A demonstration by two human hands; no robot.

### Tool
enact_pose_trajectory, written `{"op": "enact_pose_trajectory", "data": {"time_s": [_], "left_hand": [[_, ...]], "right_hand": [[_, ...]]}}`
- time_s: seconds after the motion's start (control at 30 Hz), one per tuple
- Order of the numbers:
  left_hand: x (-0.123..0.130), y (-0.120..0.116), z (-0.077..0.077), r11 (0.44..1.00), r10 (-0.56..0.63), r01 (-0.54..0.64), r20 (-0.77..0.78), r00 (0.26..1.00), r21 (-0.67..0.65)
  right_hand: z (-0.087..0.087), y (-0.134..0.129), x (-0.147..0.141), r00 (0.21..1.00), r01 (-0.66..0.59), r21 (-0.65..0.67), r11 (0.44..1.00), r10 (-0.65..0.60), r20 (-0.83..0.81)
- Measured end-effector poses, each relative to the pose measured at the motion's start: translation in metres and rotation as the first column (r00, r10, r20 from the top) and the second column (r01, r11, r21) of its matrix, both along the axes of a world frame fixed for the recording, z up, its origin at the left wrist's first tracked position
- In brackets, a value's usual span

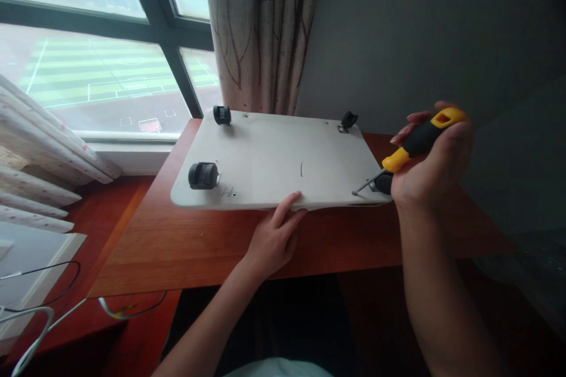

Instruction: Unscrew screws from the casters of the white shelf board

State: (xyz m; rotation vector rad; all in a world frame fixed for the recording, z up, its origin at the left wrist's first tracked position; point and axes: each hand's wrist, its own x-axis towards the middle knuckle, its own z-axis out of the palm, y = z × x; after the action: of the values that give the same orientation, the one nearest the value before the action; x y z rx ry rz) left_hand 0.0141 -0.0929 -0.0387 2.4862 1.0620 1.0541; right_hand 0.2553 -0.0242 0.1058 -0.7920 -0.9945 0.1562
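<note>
White board [274, 147] is lying flat on the reddish wooden table [177, 247], sort of toward the window and curtain side, with its black casters [203, 176] facing up, one near each corner. Left hand [274, 241] comes in at the near edge, around the middle: index finger is stretched out with its tip on the top face, the next finger runs along the edge, and the rest are curled in. Thumb's hidden, so I can't tell if it's actually pinching the board from below or just steadying it. Right hand [427, 174] is closed around the yellow and black handle of a screwdriver [422, 138], kinda loosely, with a few fingertips poking out past the far side of the grip. The shaft slants down and left, and its tip is at a small fastener spot by the near right corner, just beside the caster there, which the hand partly covers. Room-wise, there's a bare strip of tabletop between the board's near edge and the table's front edge, plus wider bare bits off the left and right ends. Far edge sits close to the curtain [260, 29] and the grey wall [398, 29], so it's tighter back there, and the top face between the casters is mostly open.
</note>
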Motion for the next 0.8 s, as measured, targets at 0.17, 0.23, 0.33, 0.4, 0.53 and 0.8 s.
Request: {"op": "enact_pose_trajectory", "data": {"time_s": [0.17,0.23,0.33,0.4,0.53,0.8], "left_hand": [[0.000,0.000,0.000,1.000,-0.002,0.002,-0.002,1.000,-0.003],[0.000,0.000,0.000,1.000,-0.003,0.003,-0.005,1.000,-0.006],[0.000,-0.001,0.001,1.000,-0.009,0.009,-0.005,1.000,-0.014],[0.001,-0.003,0.003,1.000,-0.001,0.001,-0.002,1.000,-0.022],[0.010,-0.006,0.017,1.000,-0.016,0.016,0.040,0.999,-0.020],[0.065,0.026,0.072,0.995,-0.036,0.034,-0.014,0.999,-0.098]], "right_hand": [[0.002,-0.004,0.001,0.998,-0.056,-0.014,0.998,0.056,0.030],[0.003,-0.005,0.002,0.991,-0.135,-0.019,0.991,0.135,0.007],[0.002,-0.005,0.005,0.988,-0.156,-0.037,0.987,0.156,-0.003],[0.000,-0.004,0.009,0.994,-0.101,-0.039,0.994,0.102,0.028],[0.000,-0.006,0.014,0.990,-0.020,-0.058,0.998,0.029,0.141],[-0.001,-0.006,0.013,0.989,-0.138,-0.115,0.984,0.143,0.041]]}}
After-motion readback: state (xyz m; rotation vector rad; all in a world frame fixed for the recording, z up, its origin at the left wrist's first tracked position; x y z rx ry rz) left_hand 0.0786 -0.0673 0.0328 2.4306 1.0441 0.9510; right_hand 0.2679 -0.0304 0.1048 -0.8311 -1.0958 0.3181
